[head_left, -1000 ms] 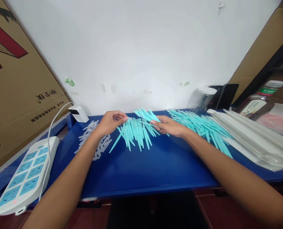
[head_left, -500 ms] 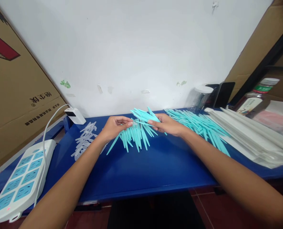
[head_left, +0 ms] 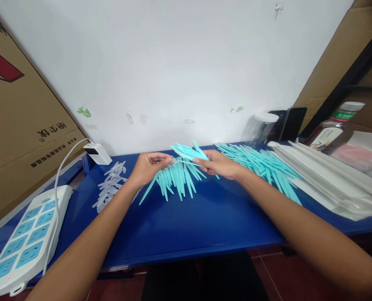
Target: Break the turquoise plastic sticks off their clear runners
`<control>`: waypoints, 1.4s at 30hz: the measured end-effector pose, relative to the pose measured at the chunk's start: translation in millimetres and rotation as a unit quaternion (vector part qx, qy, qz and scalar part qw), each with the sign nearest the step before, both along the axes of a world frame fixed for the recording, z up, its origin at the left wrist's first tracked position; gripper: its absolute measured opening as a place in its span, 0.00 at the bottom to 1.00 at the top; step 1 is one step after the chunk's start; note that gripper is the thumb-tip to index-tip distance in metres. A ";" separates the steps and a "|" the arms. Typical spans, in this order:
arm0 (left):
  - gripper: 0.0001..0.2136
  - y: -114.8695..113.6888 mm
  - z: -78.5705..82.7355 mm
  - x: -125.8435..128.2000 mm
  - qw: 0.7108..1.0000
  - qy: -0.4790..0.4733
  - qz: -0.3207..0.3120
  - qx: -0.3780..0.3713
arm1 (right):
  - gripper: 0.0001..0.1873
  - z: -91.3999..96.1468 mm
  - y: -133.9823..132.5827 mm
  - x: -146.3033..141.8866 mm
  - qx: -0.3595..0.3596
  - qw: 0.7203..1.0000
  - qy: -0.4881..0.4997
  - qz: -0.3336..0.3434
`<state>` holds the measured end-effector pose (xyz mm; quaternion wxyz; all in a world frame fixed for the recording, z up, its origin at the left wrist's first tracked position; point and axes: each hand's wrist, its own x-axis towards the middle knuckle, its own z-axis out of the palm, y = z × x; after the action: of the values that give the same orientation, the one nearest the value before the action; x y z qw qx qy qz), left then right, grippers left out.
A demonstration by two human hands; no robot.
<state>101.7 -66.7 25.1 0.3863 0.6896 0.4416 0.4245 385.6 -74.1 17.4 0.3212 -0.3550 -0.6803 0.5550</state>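
The white wall (head_left: 186,75) closes off the rear edge of the blue table (head_left: 198,225). A cardboard box (head_left: 32,104) bounds the left side. At the right, a stack of white sleeves (head_left: 327,179) occupies the tabletop. The power strip (head_left: 29,240) lies at the left, with a white cable (head_left: 58,184) crossing it. The right-hand pile of turquoise sticks (head_left: 261,163) lies against the stack and extends behind the right forearm. The middle pile of sticks (head_left: 178,182) lies below and between the hands, fanned toward the front edge. The pile of clear pieces (head_left: 112,184) is at the left; the left forearm covers part of it. A bottle (head_left: 333,131) stands behind the stack; a lidded jar (head_left: 262,129) stands near the wall, behind the right-hand pile. A small white box (head_left: 98,154) sits at the rear left corner.

The right hand (head_left: 219,164) is closed around a bundle of sticks (head_left: 186,150), with a single stick (head_left: 186,161) pointing left. The left hand (head_left: 150,167) pinches a small clear piece (head_left: 175,160) at that stick's tip; whether the tip is inserted cannot be determined.
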 end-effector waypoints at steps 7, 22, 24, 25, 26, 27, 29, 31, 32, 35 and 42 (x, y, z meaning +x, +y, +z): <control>0.23 -2.7 -2.2 2.6 0.996 -0.017 -0.012 -0.092 | 0.22 8.0 -5.0 0.8 0.163 0.982 -0.092 -0.032; 0.23 -3.6 -4.0 4.9 0.991 -0.041 -0.029 -0.124 | 0.21 10.2 -8.8 -3.1 0.209 0.972 -0.101 -0.036; 0.23 -6.0 -4.5 7.3 0.990 -0.041 -0.047 -0.129 | 0.21 9.6 -9.4 -4.8 0.204 0.973 -0.099 -0.038; 0.23 -7.3 -4.9 8.5 0.989 -0.040 -0.056 -0.130 | 0.21 9.2 -9.7 -5.7 0.204 0.973 -0.097 -0.040; 0.23 -8.6 -5.3 9.8 0.989 -0.038 -0.063 -0.128 | 0.21 8.7 -10.1 -6.6 0.203 0.974 -0.094 -0.043; 0.23 -9.9 -5.9 11.0 0.989 -0.034 -0.067 -0.125 | 0.21 8.4 -10.6 -7.4 0.204 0.974 -0.090 -0.045; 0.22 -11.8 -8.2 13.1 0.990 -0.024 -0.074 -0.117 | 0.21 7.9 -12.4 -9.1 0.205 0.974 -0.087 -0.044; 0.21 -13.1 -11.3 14.8 0.990 -0.016 -0.080 -0.115 | 0.20 8.0 -14.6 -10.8 0.205 0.974 -0.089 -0.041; 0.20 -13.6 -12.9 15.7 0.990 -0.012 -0.085 -0.116 | 0.20 8.2 -15.6 -11.5 0.204 0.974 -0.091 -0.040; 0.20 -14.7 -14.7 18.8 0.989 -0.003 -0.098 -0.113 | 0.20 8.4 -17.3 -13.7 0.201 0.975 -0.089 -0.040; 0.26 0.2 5.3 -7.9 0.981 0.195 -0.022 0.012 | 0.23 3.6 -10.7 -12.1 0.178 0.978 -0.067 -0.080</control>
<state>93.9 -66.5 30.3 0.2938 0.7734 0.4877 0.2787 373.4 -84.7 21.0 0.3759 -0.3817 -0.7578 0.3724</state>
